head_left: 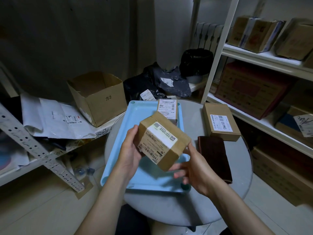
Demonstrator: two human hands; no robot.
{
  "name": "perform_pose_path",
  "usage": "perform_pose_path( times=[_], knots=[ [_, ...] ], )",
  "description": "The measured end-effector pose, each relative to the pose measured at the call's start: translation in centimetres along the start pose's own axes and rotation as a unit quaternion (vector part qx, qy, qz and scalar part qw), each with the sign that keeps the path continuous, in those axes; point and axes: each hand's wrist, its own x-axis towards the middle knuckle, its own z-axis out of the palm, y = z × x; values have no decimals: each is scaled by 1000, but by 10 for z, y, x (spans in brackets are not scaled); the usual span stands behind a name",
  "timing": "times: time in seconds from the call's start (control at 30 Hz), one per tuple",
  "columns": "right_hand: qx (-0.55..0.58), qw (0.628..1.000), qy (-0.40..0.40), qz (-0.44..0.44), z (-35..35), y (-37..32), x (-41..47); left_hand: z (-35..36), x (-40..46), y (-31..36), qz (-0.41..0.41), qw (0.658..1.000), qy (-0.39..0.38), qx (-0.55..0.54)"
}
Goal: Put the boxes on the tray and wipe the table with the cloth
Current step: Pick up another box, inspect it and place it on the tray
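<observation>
A brown cardboard box (162,141) with a white shipping label is held tilted in the air above the light blue tray (133,116). My left hand (130,148) grips its left side. My right hand (191,168) supports its lower right corner with curled fingers. A second labelled box (167,109) lies at the tray's far end. A third box (220,121) stands on the round glass table (240,160), right of the tray. A folded dark brown cloth (215,158) lies on the table between that box and my right hand.
An open carton marked in black (96,97) and white mail bags (55,117) sit on the left rack. Black bags (160,82) lie beyond the tray. White shelves on the right (264,60) carry several cartons. A perforated metal strut (40,150) slants at left.
</observation>
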Motion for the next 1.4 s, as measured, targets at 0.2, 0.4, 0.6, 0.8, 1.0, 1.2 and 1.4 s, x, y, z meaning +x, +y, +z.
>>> perform_pose_path(
  times=[0.2,0.4,0.6,0.8,1.0,1.2,1.4],
  knots=[
    [-239,907,209,-275,-4,7,11,-2,11,1,-11,995,83,50],
    [-349,880,105,-305,-5,5,19,4,29,0,13,989,132,72],
    [-407,868,144,-246,-4,21,33,19,47,-12,21,974,97,203],
    [-492,825,194,-198,-8,20,44,21,60,-29,-34,952,100,287],
    [-492,828,180,-200,-18,24,45,38,56,-24,45,868,134,475],
    [-445,841,204,-229,-49,10,43,104,44,-24,246,821,26,514],
    [-473,803,274,-237,-102,-15,56,169,53,-61,172,826,-97,528]
  ],
)
